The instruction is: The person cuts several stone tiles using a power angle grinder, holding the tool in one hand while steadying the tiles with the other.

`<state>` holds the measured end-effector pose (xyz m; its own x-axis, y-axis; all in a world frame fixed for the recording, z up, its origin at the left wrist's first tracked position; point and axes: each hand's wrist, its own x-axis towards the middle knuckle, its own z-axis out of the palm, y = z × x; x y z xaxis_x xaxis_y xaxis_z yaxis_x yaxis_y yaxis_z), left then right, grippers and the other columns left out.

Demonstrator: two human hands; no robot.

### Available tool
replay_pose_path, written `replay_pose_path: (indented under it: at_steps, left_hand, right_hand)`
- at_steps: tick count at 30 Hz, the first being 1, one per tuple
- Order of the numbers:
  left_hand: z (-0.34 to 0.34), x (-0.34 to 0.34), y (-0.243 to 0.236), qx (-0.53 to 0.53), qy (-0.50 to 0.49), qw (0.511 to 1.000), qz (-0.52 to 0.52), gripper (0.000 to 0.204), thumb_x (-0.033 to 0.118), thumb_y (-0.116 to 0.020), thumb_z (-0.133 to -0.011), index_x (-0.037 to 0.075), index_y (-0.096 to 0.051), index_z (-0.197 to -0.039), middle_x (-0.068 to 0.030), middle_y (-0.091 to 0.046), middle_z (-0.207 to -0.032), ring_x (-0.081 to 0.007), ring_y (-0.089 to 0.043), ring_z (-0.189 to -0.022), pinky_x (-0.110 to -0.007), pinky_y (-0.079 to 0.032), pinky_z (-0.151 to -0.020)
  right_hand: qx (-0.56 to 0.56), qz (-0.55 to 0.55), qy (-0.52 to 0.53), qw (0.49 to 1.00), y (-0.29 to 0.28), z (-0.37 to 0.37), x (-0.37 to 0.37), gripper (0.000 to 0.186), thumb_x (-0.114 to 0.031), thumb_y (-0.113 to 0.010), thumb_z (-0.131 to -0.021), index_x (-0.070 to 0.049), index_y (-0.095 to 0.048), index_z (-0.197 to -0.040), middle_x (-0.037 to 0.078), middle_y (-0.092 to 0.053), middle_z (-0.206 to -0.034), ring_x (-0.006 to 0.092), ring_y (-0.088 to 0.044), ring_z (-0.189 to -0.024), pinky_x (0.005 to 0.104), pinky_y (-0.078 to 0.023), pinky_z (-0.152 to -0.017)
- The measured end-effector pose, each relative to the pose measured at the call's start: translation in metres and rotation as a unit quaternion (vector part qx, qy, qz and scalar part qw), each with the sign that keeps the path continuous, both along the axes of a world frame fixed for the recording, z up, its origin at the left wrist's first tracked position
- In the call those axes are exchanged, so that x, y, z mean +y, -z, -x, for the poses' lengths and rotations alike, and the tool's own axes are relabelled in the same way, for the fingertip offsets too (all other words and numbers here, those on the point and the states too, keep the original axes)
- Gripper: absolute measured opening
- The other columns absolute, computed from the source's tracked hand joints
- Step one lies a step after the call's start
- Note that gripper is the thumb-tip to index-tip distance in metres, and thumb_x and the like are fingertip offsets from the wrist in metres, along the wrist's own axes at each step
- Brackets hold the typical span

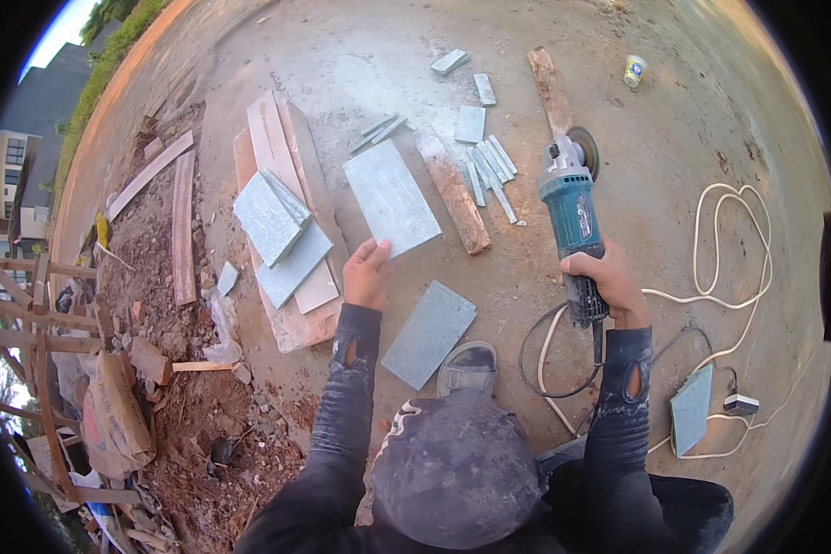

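My left hand [367, 277] grips the near edge of a pale grey-green rectangular tile [390, 191]. My right hand [609, 279] is closed around the body of a teal and black angle grinder [568, 203], its disc at the top end beside a rusty wooden strip [549, 83]. A dusty wooden piece [457, 203] and several narrow tile offcuts [489, 157] lie between the held tile and the grinder. Another tile [429, 332] lies by my sandal, and a stack of tiles [272, 212] rests on pinkish slabs [314, 323] to the left.
Looped white cable [711, 240] and a dark cord lie at the right, beside another tile [691, 411] and a socket block [740, 403]. A cup [634, 71] stands farther back. Rubble [203, 415], sacks [115, 420] and timber framing [42, 369] occupy the left side.
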<state>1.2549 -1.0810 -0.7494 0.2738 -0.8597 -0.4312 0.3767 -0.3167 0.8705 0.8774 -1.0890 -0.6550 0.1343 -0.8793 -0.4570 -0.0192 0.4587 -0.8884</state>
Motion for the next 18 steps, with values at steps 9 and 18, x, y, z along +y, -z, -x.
replay_pose_path:
  at_steps: [9, 18]
  left_hand:
    - [-0.173, 0.015, -0.083, -0.106, -0.153, 0.982, -0.02, 0.023, 0.009, -0.061, -0.095, -0.005, -0.057, -0.113, -0.0091, -0.062, -0.104, -0.0205, -0.064, -0.09, -0.035, -0.058, -0.086]
    - [-0.239, 0.013, -0.057, -0.188, -0.146, 0.968, -0.082, 0.029, 0.01, -0.06, -0.094, -0.009, -0.058, -0.116, -0.0121, -0.064, -0.103, -0.023, -0.065, -0.089, -0.036, -0.057, -0.08]
  right_hand:
    - [-0.031, -0.005, -0.01, 0.999, 0.0, -0.004, 0.012, 0.032, -0.016, -0.073, -0.071, -0.002, -0.059, -0.096, 0.005, -0.062, -0.077, 0.0122, -0.059, -0.062, 0.0264, -0.047, -0.057]
    - [-0.045, 0.012, -0.014, 0.999, -0.009, -0.017, 0.017, 0.033, -0.016, -0.073, -0.071, -0.001, -0.059, -0.096, 0.004, -0.061, -0.073, 0.012, -0.057, -0.061, 0.0266, -0.047, -0.058]
